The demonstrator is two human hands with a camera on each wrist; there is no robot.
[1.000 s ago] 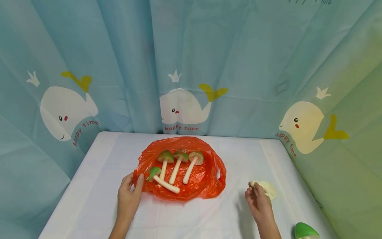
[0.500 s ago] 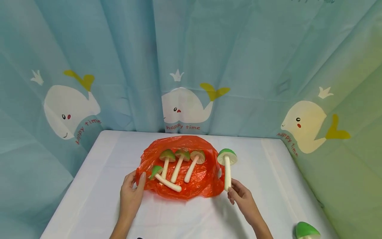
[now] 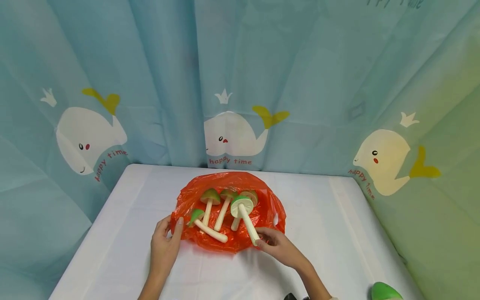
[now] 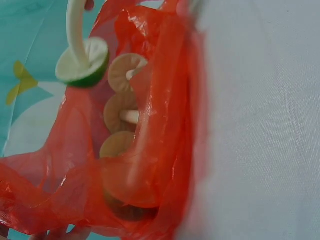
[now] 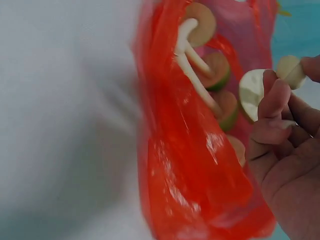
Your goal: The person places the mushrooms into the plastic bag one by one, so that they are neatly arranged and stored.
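A red plastic bag [image 3: 232, 179] lies spread with its mouth facing up, and several model mushrooms with green caps and pale stems rest in it. One of these, a mushroom [image 3: 210, 231] with a brighter green cap, lies slanted at the front left. My left hand [image 3: 163, 248] grips the bag's left edge between thumb and fingers. Over the right part of the bag, my right hand [image 3: 279, 248] pinches another mushroom [image 3: 248, 223] by its stem end, cap pointing away. It partly covers a mushroom behind it. In the left wrist view that held mushroom [image 4: 80, 60] hangs beside the bag's opening.
Another green cap [image 3: 384, 291] is cut off by the frame at the lower right of the white table [image 3: 326, 208]. A dark object [image 3: 290, 296] shows at the bottom edge by the right forearm. A blue curtain [image 3: 157, 83] with whales hangs behind.
My right hand has brought the mushroom left from the right side of the table to above the bag. The left hand has kept its hold on the bag's edge.
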